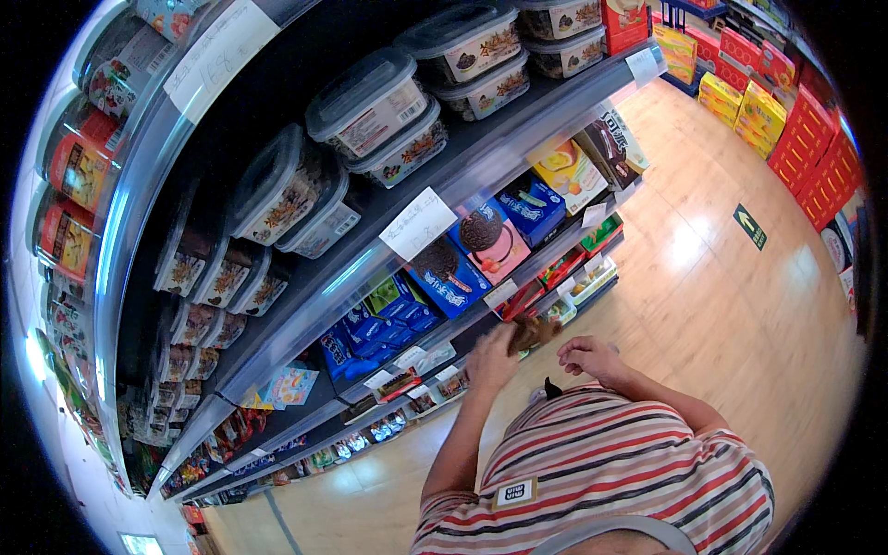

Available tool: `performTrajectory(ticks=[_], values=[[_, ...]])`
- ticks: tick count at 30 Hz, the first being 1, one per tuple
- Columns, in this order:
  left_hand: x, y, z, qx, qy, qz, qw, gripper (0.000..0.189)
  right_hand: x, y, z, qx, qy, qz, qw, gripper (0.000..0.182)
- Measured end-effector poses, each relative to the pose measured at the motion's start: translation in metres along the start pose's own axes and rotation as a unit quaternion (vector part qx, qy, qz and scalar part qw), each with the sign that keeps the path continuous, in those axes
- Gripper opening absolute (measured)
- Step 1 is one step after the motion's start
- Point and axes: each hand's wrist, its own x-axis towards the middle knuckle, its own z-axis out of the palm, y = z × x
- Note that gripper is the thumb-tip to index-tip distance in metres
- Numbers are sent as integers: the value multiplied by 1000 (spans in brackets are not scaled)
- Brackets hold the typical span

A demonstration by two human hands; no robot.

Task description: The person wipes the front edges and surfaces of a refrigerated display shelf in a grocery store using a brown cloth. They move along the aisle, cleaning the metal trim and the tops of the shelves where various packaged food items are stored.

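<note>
My left hand (492, 357) is at the edge of the store shelving, its fingers on a brown item (533, 333). Motion blurs both, so the item's kind is unclear. To the right, in front of my striped shirt, my right hand (590, 357) is held with loosely curled fingers and nothing visible in it. Just beyond my left hand, red boxes (520, 300) sit on a lower shelf. Above them stand a blue cookie box (449, 277) and a pink cookie box (485, 239). Small blue Oreo packs (385, 319) lie farther left.
Clear plastic tubs of food (368, 104) are stacked on the upper shelf, behind a protruding shelf rail (333, 277) with paper price tags (418, 223). Round jars (76, 159) line the top shelf. Red cartons (801, 142) stand across the wood-look floor (694, 291), which bears a green arrow sign (750, 226).
</note>
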Motion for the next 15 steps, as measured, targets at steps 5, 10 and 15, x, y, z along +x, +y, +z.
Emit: performTrajectory(ticks=[5,10,15], values=[[-7,17,-8,-78,135,51,986,50,2,3,7,-22,-6,9,1000,15],[23,3,-54,-28,378,35,925,45,8,11,10,-30,-32,4,999,16],[39,-23,-48,46,367,-49,928,45,5,13,6,-44,-52,-1,998,17]])
